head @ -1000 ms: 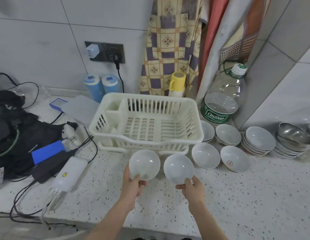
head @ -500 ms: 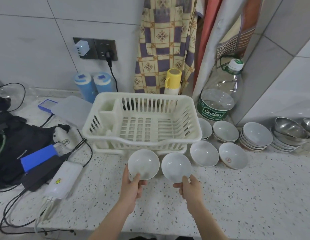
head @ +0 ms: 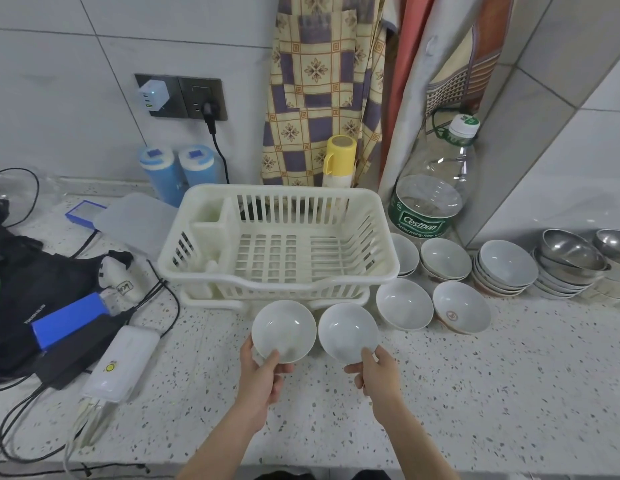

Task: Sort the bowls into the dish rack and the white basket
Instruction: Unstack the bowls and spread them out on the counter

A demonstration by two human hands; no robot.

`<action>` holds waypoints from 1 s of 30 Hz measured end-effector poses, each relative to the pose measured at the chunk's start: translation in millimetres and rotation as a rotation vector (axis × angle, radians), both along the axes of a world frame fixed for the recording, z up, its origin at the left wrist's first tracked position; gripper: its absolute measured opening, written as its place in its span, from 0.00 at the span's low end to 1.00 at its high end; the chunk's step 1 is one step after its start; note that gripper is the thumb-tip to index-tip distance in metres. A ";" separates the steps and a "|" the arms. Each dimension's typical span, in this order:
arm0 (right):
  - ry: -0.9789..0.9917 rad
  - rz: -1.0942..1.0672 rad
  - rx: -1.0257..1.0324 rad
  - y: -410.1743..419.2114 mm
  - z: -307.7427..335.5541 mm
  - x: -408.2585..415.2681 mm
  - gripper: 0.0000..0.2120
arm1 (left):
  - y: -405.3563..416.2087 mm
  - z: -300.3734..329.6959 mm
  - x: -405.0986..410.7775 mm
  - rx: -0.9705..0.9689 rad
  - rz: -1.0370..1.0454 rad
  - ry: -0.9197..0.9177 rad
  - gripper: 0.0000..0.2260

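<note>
My left hand (head: pixel 263 375) grips a white bowl (head: pixel 283 329) by its near rim. My right hand (head: pixel 374 374) grips a second white bowl (head: pixel 346 330) the same way. Both bowls are tilted toward me, side by side, just in front of the empty white dish rack (head: pixel 378 275). More white bowls (head: pixel 404 303) stand on the counter right of the rack, one with a red mark (head: pixel 461 311), and a stack of white bowls (head: pixel 506 268) stands behind them. Stacked steel bowls (head: pixel 571 254) sit at the far right.
A large water bottle (head: pixel 430 199) and a yellow flask (head: pixel 339 161) stand behind the rack, with hanging cloths above. Left of the rack lie a black bag (head: pixel 31 278), a blue box (head: pixel 69 318), chargers and cables (head: pixel 170 306). Two blue canisters (head: pixel 177 171) stand by the wall.
The view has shifted slightly left and down. Both hands still hold their bowls in front of the rack, with almost no movement.
</note>
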State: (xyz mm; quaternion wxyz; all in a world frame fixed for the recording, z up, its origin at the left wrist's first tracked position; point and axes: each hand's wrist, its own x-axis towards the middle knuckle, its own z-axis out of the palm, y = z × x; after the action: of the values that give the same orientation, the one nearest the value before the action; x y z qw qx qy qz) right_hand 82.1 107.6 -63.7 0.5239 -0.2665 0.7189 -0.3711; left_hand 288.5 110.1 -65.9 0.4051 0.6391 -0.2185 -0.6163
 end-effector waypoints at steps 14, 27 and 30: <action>-0.035 0.021 0.013 -1.4 1.3 -0.4 0.14 | -0.5 3.8 -1.4 0.021 -0.024 -0.044 0.26; -0.128 -0.013 0.041 7.1 20.5 -28.0 0.15 | 25.8 11.9 -8.5 -0.078 0.193 -0.294 0.23; -0.096 -0.032 0.005 10.4 27.3 -53.6 0.12 | 28.6 16.7 -27.3 -0.121 0.216 -0.274 0.15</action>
State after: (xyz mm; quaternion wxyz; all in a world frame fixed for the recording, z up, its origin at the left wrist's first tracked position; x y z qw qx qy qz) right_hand 28.5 118.0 -36.3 0.5524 -0.2356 0.6981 -0.3899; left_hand 261.2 138.7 -49.2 0.4729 0.7112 -0.2385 -0.4622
